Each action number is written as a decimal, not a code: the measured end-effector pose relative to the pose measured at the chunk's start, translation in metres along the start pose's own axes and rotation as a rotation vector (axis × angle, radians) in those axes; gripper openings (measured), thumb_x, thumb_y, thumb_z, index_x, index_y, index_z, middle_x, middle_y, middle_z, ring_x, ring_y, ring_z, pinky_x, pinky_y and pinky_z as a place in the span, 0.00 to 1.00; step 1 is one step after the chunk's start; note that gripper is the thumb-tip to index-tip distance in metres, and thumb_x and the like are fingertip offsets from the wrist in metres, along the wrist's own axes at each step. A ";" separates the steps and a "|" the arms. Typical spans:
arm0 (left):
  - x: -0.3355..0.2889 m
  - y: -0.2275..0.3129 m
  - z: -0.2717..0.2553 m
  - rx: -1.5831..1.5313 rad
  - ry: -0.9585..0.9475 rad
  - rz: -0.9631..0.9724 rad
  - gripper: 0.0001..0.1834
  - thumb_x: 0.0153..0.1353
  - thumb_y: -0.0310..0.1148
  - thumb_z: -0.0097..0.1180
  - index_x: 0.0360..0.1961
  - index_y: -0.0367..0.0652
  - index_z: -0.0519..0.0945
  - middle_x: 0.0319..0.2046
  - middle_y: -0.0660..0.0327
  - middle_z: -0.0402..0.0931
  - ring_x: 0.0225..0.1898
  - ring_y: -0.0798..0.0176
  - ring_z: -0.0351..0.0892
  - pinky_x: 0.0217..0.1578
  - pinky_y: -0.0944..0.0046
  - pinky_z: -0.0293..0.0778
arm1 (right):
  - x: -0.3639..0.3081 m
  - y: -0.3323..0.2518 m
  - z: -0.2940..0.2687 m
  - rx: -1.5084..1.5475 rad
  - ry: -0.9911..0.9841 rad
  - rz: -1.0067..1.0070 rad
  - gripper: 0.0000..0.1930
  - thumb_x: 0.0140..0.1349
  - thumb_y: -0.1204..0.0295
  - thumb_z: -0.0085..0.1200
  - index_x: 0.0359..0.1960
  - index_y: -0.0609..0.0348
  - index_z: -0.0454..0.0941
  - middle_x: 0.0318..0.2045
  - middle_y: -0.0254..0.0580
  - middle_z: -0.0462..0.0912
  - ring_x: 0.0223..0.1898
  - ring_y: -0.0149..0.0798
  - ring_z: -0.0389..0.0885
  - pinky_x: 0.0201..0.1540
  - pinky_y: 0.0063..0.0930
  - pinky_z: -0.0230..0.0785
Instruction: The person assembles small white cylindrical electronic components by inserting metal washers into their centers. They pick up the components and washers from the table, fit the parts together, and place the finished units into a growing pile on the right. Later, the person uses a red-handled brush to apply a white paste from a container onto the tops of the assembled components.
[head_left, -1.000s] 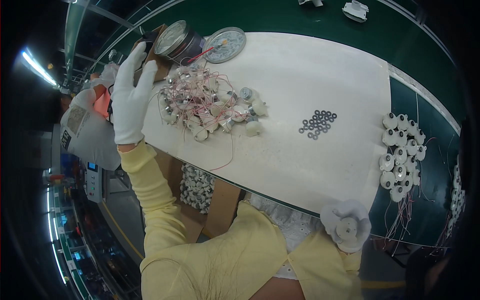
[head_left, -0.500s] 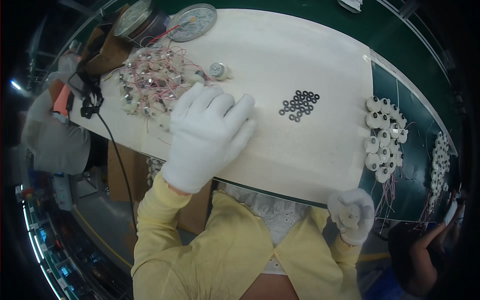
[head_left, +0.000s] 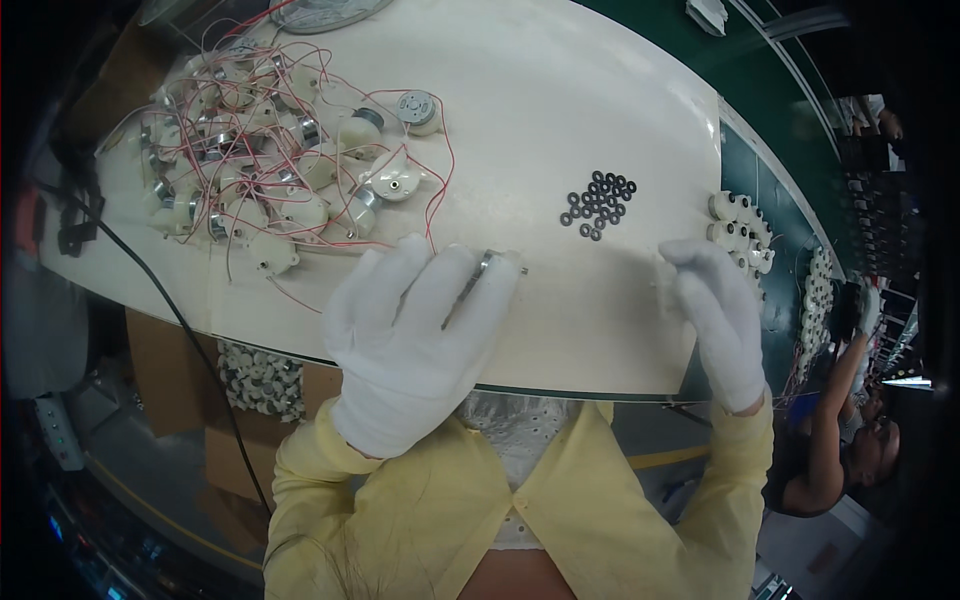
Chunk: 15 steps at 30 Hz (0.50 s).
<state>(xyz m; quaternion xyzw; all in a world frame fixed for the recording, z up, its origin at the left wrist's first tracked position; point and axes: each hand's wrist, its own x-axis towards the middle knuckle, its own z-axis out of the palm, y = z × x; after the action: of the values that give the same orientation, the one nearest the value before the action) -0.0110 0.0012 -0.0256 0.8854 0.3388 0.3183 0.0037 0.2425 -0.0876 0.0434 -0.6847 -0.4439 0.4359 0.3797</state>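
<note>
Holds a small motor [head_left: 487, 262] in the gloved left hand [head_left: 420, 335], low over the white table [head_left: 560, 120] near its front edge. Pinches it with thumb and fingers closed to about the width of its metal body, and lets the shaft jut out to the right: likely a grip meant to steady the body and leave that end free. Cannot tell of a wire joined to it; shows a red lead [head_left: 430, 218] running down toward the fingertips, then lost behind them.

Holds the gloved right hand [head_left: 715, 315] well apart, over the table's right side, with thumb and fingers bent toward each other across a narrow gap. Cannot tell, for the pale blur at the tips, of any piece held there.

Shows, beyond the left hand, a heap of wired motors [head_left: 302, 207], probably placed for easy reach, with a lone motor [head_left: 418, 110] just beside it, metal face up. Between the hands and farther back, has small dark rings [head_left: 601, 203] in a loose cluster, apart from the tangled leads, perhaps to avoid losing them there. At the right edge, shows white housings [head_left: 723, 207] grouped closely, presumably to prevent mixing with the heap. Below the front edge at left, shows pale parts [head_left: 262, 382] by cardboard [head_left: 165, 365].
</note>
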 end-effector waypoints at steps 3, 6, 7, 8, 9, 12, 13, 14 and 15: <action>0.002 -0.003 0.006 -0.049 -0.008 0.091 0.19 0.43 0.33 0.63 0.41 0.54 0.82 0.39 0.69 0.76 0.43 0.62 0.76 0.43 0.57 0.72 | 0.014 0.014 0.003 -0.111 -0.033 -0.043 0.18 0.72 0.70 0.52 0.58 0.70 0.71 0.36 0.36 0.79 0.36 0.24 0.74 0.39 0.17 0.67; 0.005 -0.002 0.012 -0.075 -0.008 0.149 0.18 0.44 0.35 0.61 0.41 0.55 0.82 0.38 0.69 0.76 0.42 0.62 0.76 0.42 0.57 0.72 | 0.018 0.012 0.006 -0.247 -0.043 -0.075 0.19 0.72 0.68 0.53 0.58 0.70 0.71 0.36 0.36 0.79 0.35 0.25 0.74 0.37 0.18 0.67; 0.006 -0.002 0.013 -0.073 -0.010 0.154 0.17 0.45 0.36 0.60 0.40 0.55 0.82 0.38 0.69 0.76 0.42 0.62 0.76 0.42 0.58 0.72 | 0.020 0.011 0.008 -0.286 -0.047 -0.086 0.19 0.72 0.68 0.53 0.58 0.70 0.72 0.36 0.36 0.79 0.35 0.25 0.74 0.37 0.18 0.68; 0.004 -0.002 0.015 -0.101 0.009 0.120 0.17 0.45 0.36 0.61 0.40 0.54 0.82 0.37 0.69 0.76 0.42 0.62 0.76 0.43 0.57 0.72 | 0.022 0.010 0.008 -0.319 -0.048 -0.097 0.19 0.72 0.68 0.54 0.57 0.70 0.72 0.36 0.36 0.79 0.34 0.25 0.73 0.37 0.18 0.68; 0.002 -0.004 0.019 -0.129 0.028 0.091 0.17 0.45 0.36 0.61 0.41 0.54 0.82 0.37 0.69 0.76 0.42 0.62 0.76 0.43 0.57 0.72 | 0.023 0.010 0.010 -0.351 -0.045 -0.109 0.19 0.72 0.67 0.54 0.57 0.70 0.72 0.36 0.36 0.79 0.34 0.25 0.73 0.36 0.18 0.68; -0.002 -0.008 0.028 -0.151 0.035 0.052 0.19 0.44 0.37 0.62 0.41 0.53 0.82 0.35 0.69 0.76 0.44 0.61 0.76 0.46 0.56 0.72 | 0.029 0.010 0.015 -0.375 -0.033 -0.173 0.19 0.72 0.68 0.54 0.57 0.70 0.72 0.36 0.36 0.79 0.33 0.25 0.73 0.37 0.18 0.68; -0.002 -0.009 0.028 -0.156 0.020 0.057 0.19 0.44 0.38 0.63 0.41 0.53 0.82 0.35 0.69 0.76 0.44 0.61 0.76 0.47 0.55 0.72 | 0.030 0.011 0.015 -0.391 -0.039 -0.194 0.18 0.71 0.69 0.55 0.56 0.70 0.72 0.35 0.37 0.80 0.33 0.27 0.74 0.37 0.20 0.69; -0.002 -0.009 0.028 -0.161 0.003 0.062 0.20 0.43 0.39 0.63 0.41 0.53 0.82 0.34 0.68 0.75 0.45 0.61 0.76 0.48 0.55 0.72 | 0.032 0.012 0.016 -0.408 -0.045 -0.216 0.18 0.69 0.70 0.56 0.56 0.69 0.73 0.35 0.37 0.80 0.32 0.29 0.75 0.37 0.21 0.69; 0.000 -0.009 0.024 -0.170 -0.023 0.077 0.20 0.43 0.39 0.64 0.41 0.52 0.82 0.34 0.68 0.75 0.45 0.60 0.76 0.48 0.54 0.72 | 0.034 0.012 0.016 -0.421 -0.052 -0.241 0.18 0.68 0.72 0.57 0.55 0.68 0.73 0.34 0.38 0.81 0.32 0.31 0.76 0.37 0.22 0.70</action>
<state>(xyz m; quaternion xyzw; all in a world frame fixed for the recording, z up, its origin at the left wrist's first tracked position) -0.0032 0.0135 -0.0466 0.8978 0.2762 0.3357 0.0707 0.2387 -0.0570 0.0180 -0.6793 -0.6131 0.3029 0.2661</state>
